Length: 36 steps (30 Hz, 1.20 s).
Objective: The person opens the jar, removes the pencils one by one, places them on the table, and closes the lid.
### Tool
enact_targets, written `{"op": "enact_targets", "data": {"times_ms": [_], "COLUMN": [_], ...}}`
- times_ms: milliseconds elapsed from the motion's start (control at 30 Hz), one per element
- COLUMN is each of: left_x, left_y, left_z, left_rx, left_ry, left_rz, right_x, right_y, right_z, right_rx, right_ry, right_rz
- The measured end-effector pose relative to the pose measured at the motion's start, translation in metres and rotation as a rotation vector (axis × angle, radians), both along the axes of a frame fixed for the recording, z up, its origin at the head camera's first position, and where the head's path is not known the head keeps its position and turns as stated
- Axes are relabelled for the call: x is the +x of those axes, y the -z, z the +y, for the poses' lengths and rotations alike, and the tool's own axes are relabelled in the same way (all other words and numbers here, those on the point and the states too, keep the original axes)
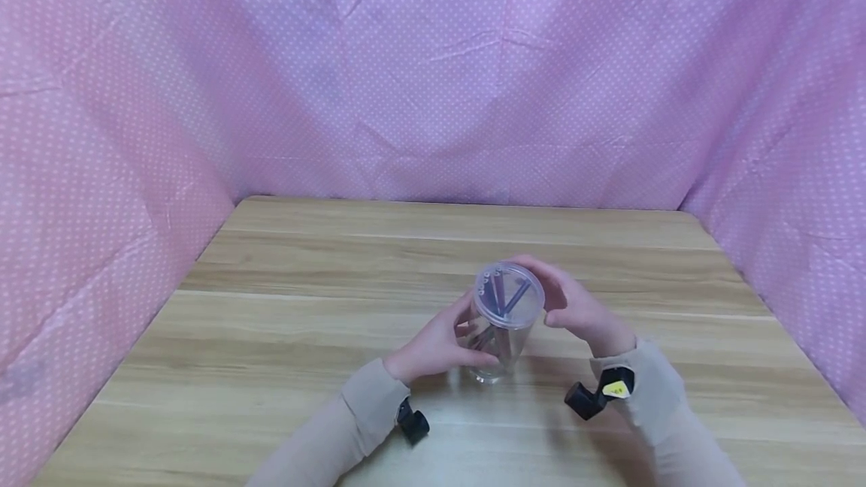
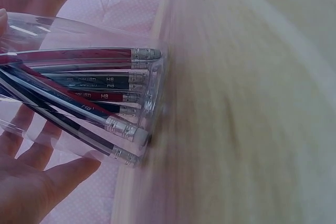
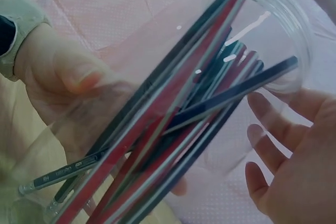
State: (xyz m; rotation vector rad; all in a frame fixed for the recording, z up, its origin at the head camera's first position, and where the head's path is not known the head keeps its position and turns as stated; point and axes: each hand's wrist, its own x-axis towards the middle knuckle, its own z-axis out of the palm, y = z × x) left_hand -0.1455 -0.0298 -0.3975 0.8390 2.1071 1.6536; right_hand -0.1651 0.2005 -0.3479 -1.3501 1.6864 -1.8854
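Note:
A clear lidded plastic jar point(image 1: 517, 340) is at the middle right of the table, tilted slightly or upright; I cannot tell whether its base touches the wood. Inside are several red and dark striped pencils point(image 3: 131, 145), whose eraser ends point(image 2: 139, 135) point down at the jar's base. My left hand point(image 1: 440, 340) holds the jar's side, thumb in front and fingers behind. Around the far right of the round lid point(image 1: 509, 294) curves my right hand point(image 1: 575, 307), its thumb apart from the jar. In the right wrist view, the right fingers point(image 3: 275, 156) are loosely bent beside the rim.
The wooden table point(image 1: 271, 307) spreads out on all sides of the jar. Pink dotted cloth point(image 1: 419, 96) hangs behind and at both sides. A black wrist camera point(image 1: 413, 423) is strapped to the left sleeve, another camera point(image 1: 585, 400) to the right.

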Motion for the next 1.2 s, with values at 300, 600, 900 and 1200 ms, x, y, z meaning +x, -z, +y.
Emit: {"op": "enact_targets", "data": {"times_ms": [300,600,900,1200], "left_x": [0.002,0.003,0.002,0.001], "left_y": [-0.002,-0.001,0.000,-0.002], "left_z": [0.000,0.000,0.000,0.001], "left_rx": [0.034,0.038,0.008,0.005], "left_ry": [0.027,0.030,0.009,0.011], "left_rz": [-0.032,-0.024,-0.012,-0.028], "right_x": [0.002,0.002,-0.001,-0.002], "right_y": [-0.004,-0.005,-0.005,-0.002], "right_z": [-0.008,-0.011,-0.010,-0.005], "right_rx": [0.026,0.026,0.027,-0.012], "right_ry": [0.021,0.022,0.020,0.088], "right_rz": [0.020,0.014,0.044,0.041]}}
